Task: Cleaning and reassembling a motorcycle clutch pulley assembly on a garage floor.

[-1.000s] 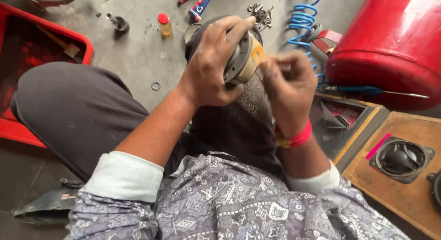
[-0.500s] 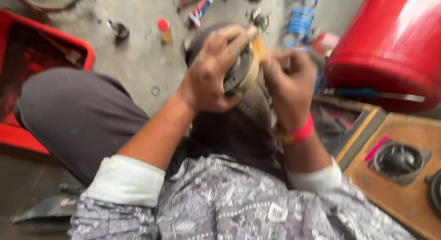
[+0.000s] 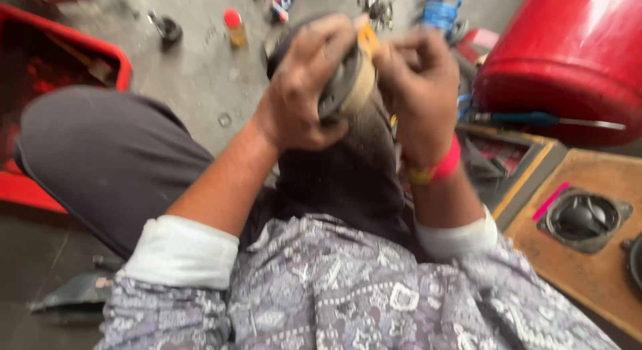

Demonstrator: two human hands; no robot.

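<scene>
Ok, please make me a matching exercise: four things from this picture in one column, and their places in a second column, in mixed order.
Things:
1. large red metal tank
2. small bottle with red cap
3. round black speaker in wooden panel
4. round dark metal part

Places:
A. lower right
B. between left hand and right hand
C. upper right
D. on the grey floor, top, left of the hands

Pairs: 1-C, 2-D, 3-A, 4-B

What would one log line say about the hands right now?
left hand: grips round speaker part | right hand: fingers at its edge | resting: on knee | nearby: red tank
</scene>
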